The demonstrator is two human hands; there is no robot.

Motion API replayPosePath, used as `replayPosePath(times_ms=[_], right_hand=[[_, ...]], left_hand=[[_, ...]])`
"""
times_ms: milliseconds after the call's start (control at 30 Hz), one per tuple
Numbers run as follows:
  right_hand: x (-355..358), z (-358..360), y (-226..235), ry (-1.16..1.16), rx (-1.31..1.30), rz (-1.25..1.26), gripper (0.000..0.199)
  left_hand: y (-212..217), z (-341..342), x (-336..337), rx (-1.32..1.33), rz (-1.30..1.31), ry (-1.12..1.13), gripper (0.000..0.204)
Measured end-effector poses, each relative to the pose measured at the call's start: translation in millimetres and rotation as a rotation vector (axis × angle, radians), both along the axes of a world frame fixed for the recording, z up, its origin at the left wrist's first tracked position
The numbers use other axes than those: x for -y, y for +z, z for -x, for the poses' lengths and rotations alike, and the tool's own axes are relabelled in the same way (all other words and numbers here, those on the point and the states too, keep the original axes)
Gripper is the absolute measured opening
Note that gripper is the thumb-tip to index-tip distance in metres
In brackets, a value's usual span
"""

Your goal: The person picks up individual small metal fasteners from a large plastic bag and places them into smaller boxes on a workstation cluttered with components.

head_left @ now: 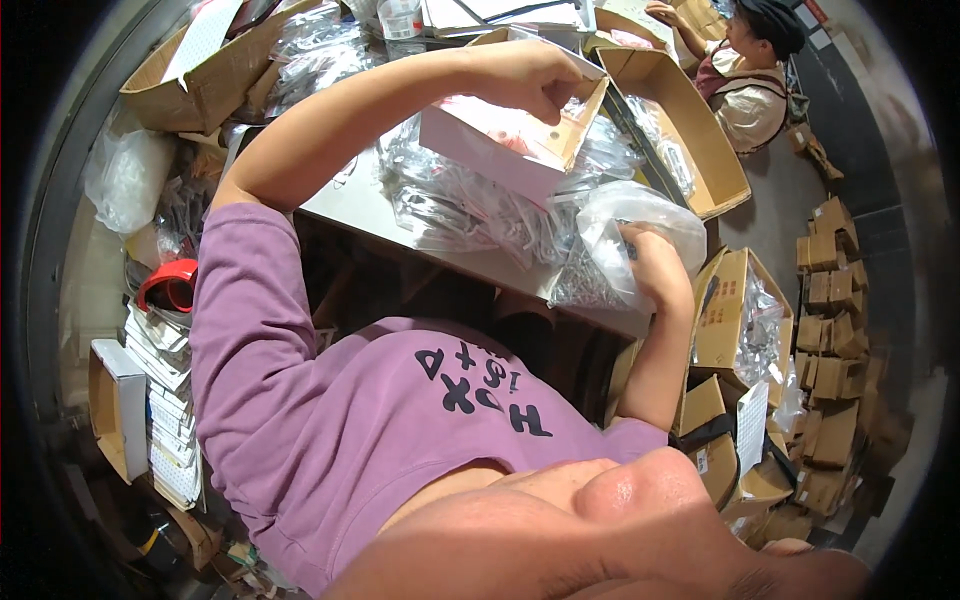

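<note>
My left hand [530, 80] is over an open white cardboard box [490, 165], its fingers curled together; what they hold, if anything, is hidden. Small clear packets with reddish edges [500, 122] lie inside that box. The box rests on a pile of clear plastic bags [455, 205] on the white table [355, 208]. At the table's front edge slumps an open clear plastic bag [590, 280] full of small metal parts. My right hand [655, 262] reaches into its mouth, with the fingertips hidden by plastic and parts.
A long open carton [725, 180] with bagged items stands beyond my right hand. Another carton [735, 330] of bagged parts is to the right. Far right, a co-worker [745, 90] leans at the table. A red tape roll [168, 287] and stacked papers [160, 400] lie at left.
</note>
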State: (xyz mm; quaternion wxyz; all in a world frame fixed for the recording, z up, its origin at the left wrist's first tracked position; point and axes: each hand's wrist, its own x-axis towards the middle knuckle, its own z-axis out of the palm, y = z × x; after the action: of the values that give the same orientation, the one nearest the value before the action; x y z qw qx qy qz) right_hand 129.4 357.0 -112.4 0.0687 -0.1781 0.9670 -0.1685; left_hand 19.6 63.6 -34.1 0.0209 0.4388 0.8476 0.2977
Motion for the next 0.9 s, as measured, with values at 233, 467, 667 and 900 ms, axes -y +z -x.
replayPosePath(times_ms=[233,467,667,900], right_hand=[[12,3,10,-0.13,0.078,-0.086,0.026],[5,3,-2,-0.089,-0.052,-0.022,0.02],[-21,6,-17,-0.181,-0.062,0.116,0.017],[-34,-7,4,-0.227,-0.09,0.582,0.021]], left_hand=[[7,-21,-14,0.006,-0.195,0.122,0.016],[-8,-88,-62,-0.298,-0.523,-0.025,0.02],[-61,-99,-109,0.108,-0.655,-0.026,0.015],[-106,-89,-131,0.424,-0.672,-0.027,0.016]])
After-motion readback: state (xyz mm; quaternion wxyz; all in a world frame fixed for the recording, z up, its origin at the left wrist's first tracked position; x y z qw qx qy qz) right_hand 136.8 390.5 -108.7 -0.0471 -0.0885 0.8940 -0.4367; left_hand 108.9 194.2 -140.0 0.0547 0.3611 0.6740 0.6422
